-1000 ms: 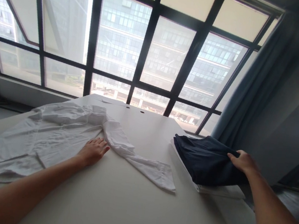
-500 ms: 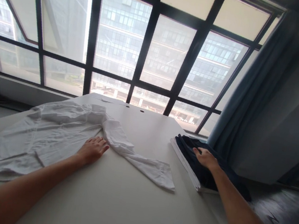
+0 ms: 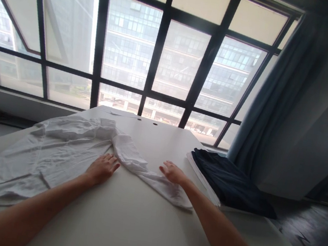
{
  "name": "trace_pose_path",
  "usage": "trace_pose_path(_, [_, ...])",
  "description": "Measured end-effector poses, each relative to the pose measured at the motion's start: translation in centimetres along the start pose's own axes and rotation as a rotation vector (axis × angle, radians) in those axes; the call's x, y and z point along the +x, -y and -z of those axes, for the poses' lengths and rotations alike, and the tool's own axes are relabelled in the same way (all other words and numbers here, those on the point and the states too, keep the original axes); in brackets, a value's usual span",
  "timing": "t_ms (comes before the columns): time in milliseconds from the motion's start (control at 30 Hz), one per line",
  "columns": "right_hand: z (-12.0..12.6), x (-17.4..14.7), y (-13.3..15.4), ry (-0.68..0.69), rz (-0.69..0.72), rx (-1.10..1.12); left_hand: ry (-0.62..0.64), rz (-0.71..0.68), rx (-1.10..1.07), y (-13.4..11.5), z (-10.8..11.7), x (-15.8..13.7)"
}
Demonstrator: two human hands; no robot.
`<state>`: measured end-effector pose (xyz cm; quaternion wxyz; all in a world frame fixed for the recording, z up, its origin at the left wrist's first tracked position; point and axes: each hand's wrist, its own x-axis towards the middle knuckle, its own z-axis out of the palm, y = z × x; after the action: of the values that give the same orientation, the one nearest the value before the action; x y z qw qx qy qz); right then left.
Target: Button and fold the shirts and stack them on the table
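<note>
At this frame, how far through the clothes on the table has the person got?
Looks done: a dark navy garment lies folded on a white folded piece at the table's right edge. In hand: the white shirt is spread out and creased; the left hand lies flat on its body, the right hand on its outstretched sleeve. Left: the shirt shows no fold, sleeve unfolded.
</note>
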<state>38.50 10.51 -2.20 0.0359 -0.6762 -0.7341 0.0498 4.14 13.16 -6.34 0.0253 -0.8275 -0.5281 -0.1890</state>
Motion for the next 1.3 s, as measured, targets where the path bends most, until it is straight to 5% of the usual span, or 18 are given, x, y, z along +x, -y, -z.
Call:
trace_pose_path(167, [0.3, -1.7, 5.9, -0.058, -0.035, 0.003, 0.008, 0.016, 0.007, -0.3, 1.5, -0.1])
trace_pose_path(400, [1.2, -2.6, 4.7, 0.014, -0.156, -0.032, 0.101, 0.312, 0.187, 2.4, 5.0, -0.3])
trace_pose_path(567, [1.4, -3.3, 3.9, -0.139, -0.229, 0.045, 0.153, 0.348, 0.114, 3.0, 5.0, -0.3])
trace_pose_path(667, [1.8, -3.7, 3.0, -0.15, -0.127, 0.157, 0.188, 0.34, 0.054, 2.5, 5.2, -0.1])
trace_pose_path(800, [3.1, -4.6, 1.3, 0.075, 0.131, 0.19, 0.373, 0.25, -0.108, 2.8, 6.4, 0.3])
trace_pose_path(867, [4.3, -5.2, 0.5, 0.184, 0.144, 0.132, 0.389, 0.213, -0.151, 3.7, 7.2, 0.2])
trace_pose_path(967, [6.9, -6.1, -0.5, 0.229, 0.093, 0.053, 0.218, 0.25, -0.022, 5.0, 8.1, -0.2])
trace_pose_path(1133, [12.9, -6.4, -3.3, 0.071, -0.014, 0.188, 0.449, 0.249, -0.097, 4.3, 8.9, -0.8])
trace_pose_path(1300, [19.3, -5.0, -7.4, -0.182, -0.187, 0.211, 0.468, 0.188, -0.143, 1.6, 10.9, -0.4])
